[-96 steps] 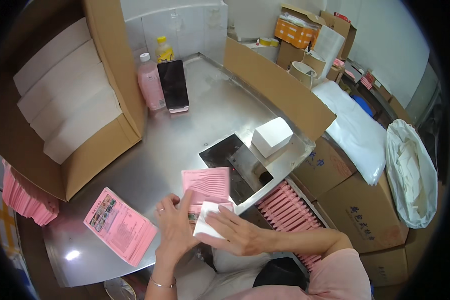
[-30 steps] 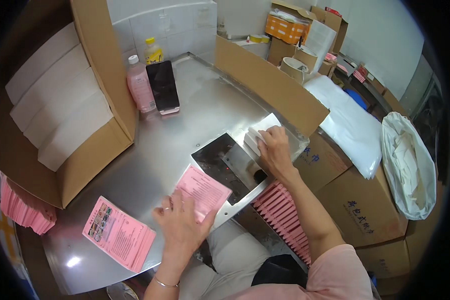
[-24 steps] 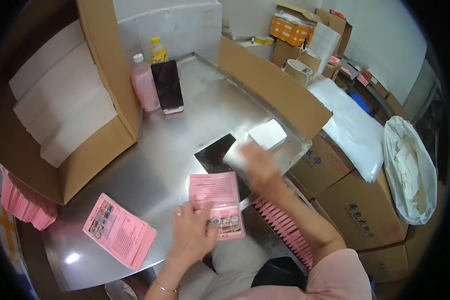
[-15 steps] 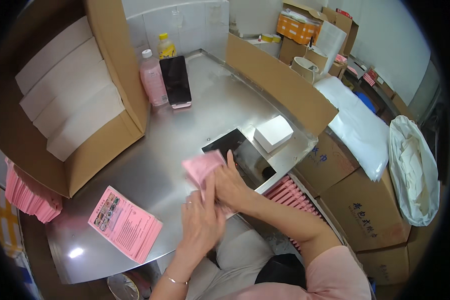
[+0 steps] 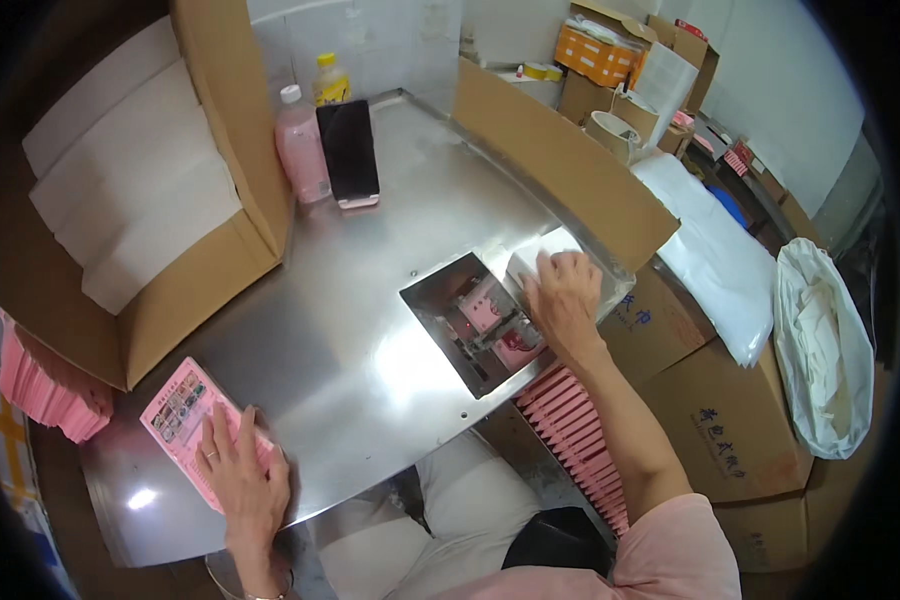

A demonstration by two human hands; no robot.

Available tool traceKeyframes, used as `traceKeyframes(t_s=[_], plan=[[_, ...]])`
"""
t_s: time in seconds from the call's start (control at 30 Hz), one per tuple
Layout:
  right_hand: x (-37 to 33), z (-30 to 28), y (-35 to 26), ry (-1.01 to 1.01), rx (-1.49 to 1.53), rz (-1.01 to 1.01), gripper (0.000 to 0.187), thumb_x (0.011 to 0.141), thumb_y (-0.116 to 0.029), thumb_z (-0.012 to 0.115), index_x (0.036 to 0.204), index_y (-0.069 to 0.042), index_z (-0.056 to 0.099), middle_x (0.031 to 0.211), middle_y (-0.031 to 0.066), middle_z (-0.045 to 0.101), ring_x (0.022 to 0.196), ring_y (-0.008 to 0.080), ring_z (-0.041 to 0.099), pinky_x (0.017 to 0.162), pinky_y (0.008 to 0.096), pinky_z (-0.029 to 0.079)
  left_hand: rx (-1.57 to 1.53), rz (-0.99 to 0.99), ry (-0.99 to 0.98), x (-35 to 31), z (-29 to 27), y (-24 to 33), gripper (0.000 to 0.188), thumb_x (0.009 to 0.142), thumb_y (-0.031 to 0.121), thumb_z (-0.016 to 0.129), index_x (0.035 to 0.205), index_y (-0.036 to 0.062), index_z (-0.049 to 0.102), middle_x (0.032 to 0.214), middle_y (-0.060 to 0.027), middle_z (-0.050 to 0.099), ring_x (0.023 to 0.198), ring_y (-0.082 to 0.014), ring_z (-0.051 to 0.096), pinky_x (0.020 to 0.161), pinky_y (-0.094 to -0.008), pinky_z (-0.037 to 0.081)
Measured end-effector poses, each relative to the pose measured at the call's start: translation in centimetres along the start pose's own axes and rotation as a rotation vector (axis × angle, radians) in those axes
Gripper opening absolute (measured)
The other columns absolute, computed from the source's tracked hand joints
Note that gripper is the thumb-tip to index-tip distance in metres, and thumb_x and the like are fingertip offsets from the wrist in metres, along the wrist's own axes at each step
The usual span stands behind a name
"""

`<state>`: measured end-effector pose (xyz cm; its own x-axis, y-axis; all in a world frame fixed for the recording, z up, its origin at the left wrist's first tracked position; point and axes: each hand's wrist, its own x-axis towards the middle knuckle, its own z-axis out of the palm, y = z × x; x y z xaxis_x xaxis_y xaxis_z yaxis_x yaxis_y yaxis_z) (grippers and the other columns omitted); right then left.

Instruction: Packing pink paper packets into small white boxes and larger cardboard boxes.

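1. Here, the left hand [image 5: 245, 475] lies across the pink stack [image 5: 184, 422] on the metal table [image 5: 340, 300], grip unclear.
2. The right hand [image 5: 570, 300] curls over the white block [image 5: 556, 241], hold hidden.
3. Uneven finger pressure could skew either.

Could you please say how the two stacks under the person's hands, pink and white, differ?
The pink stack is printed; the white stack looks plain. The pink stack lies well left of the opening; the white stack, close to its right. Both rest on the metal table.
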<state>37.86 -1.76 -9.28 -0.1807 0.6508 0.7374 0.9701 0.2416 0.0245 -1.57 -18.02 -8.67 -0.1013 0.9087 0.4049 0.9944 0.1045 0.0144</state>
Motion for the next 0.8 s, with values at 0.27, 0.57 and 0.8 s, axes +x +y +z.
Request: traceKeyframes(t_s=[0.27,0.57,0.8], plan=[[0.5,1.9,2.0,-0.075,0.106,0.117,0.013,0.086,-0.013,0.066,0.091,-0.002,0.07,0.09,0.0133,0.057,0.091,0.0307,0.056,0.079,0.0432,0.046,-0.166,-0.229,-0.028,0.1,0.3,-6.8,0.016,0.093,0.011,0.058,0.108,0.0065,0.058,0.099,-0.012,0.059,0.101,-0.0341,0.052,0.098,-0.0464,0.033],[0.4,0.6,0.9,0.088,0.331,0.033,0.044,0.076,0.005,0.061,0.119,0.001,0.062,0.115,0.0206,0.064,0.099,0.0384,0.062,0.087,0.0463,0.052,-0.687,0.373,-0.056,1.8,2.5,10.5,0.026,0.083,0.008,0.069,0.106,0.0026,0.061,0.106,-0.0166,0.058,0.099,-0.0359,0.057,0.084,-0.0428,0.047],[-5.5,-4.4,-11.8,-0.175,0.601,-0.647,0.038,0.084,-0.01,0.059,0.12,-0.001,0.063,0.117,0.0186,0.061,0.114,0.0376,0.059,0.105,0.0704,0.034,-0.464,0.359,-0.099,2.1,1.9,10.0,0.085,0.063,0.041,0.083,0.13,-0.0014,0.053,0.141,-0.0261,0.046,0.125,-0.0441,0.048,0.09,-0.0536,0.039]])
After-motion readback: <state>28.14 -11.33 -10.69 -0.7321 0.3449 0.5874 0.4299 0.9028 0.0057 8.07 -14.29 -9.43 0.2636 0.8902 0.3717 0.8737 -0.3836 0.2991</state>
